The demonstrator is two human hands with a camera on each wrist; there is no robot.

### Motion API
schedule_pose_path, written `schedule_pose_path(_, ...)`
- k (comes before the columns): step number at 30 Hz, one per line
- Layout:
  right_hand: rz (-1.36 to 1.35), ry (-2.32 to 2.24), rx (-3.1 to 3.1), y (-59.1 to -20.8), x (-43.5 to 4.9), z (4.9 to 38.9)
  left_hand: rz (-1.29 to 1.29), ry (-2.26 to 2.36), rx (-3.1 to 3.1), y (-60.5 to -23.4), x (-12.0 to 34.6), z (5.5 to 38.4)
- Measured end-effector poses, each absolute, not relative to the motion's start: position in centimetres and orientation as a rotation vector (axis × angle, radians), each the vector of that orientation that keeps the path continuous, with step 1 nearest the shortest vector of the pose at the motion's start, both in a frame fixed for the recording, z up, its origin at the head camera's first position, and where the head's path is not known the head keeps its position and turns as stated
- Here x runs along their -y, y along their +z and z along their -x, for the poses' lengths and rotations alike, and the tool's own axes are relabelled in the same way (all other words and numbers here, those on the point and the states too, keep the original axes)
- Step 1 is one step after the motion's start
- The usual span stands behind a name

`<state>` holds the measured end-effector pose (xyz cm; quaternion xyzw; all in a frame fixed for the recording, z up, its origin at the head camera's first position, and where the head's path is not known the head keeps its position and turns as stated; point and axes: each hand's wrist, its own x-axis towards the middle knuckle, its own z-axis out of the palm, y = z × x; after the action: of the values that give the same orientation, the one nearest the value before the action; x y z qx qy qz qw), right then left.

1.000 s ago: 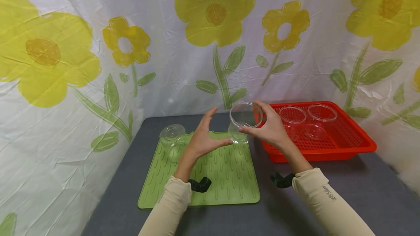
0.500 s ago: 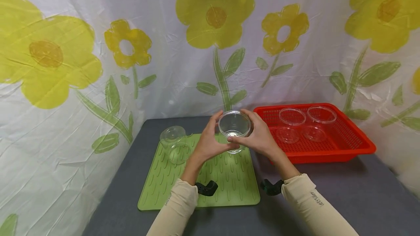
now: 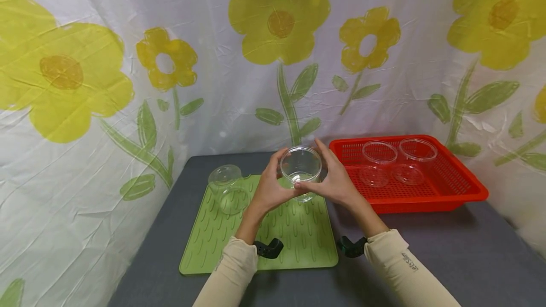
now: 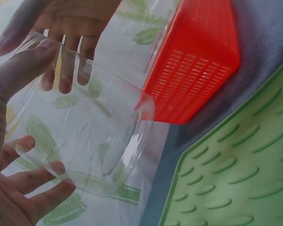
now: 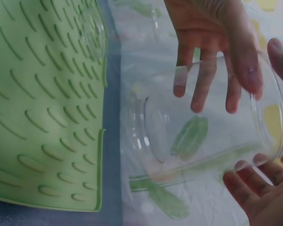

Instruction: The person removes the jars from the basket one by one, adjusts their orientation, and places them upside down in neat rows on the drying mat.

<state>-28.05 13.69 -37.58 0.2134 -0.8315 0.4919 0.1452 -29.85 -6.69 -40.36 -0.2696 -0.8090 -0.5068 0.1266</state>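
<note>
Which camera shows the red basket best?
The head view: nearly all of the basket is in the picture there, so you can see its rim and look down inside. The left wrist view shows only part of it, cut off at the top. The right wrist view doesn't show it.

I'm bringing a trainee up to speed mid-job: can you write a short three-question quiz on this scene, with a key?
1. How many clear jars are in the red basket?
2. True or false: the left hand and right hand both hold the raised jar.
3. Fill in: another jar stands on the green ____.

Key: 1. Two. 2. True. 3. Mat.
</note>
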Motion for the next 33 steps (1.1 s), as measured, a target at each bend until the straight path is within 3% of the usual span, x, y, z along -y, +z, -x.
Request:
schedule_pose_path(11, -0.710, 1.472, 2.421, -39.2, -14.7, 27.9, 0.679, -1.743, 2.264, -41.3, 7.6, 29.3)
schedule_pose_path(33, -0.768, 1.524, 2.408, -40.5, -14.5, 28.0, 0.848, -2.076, 2.017, -41.7, 7.8, 29.1)
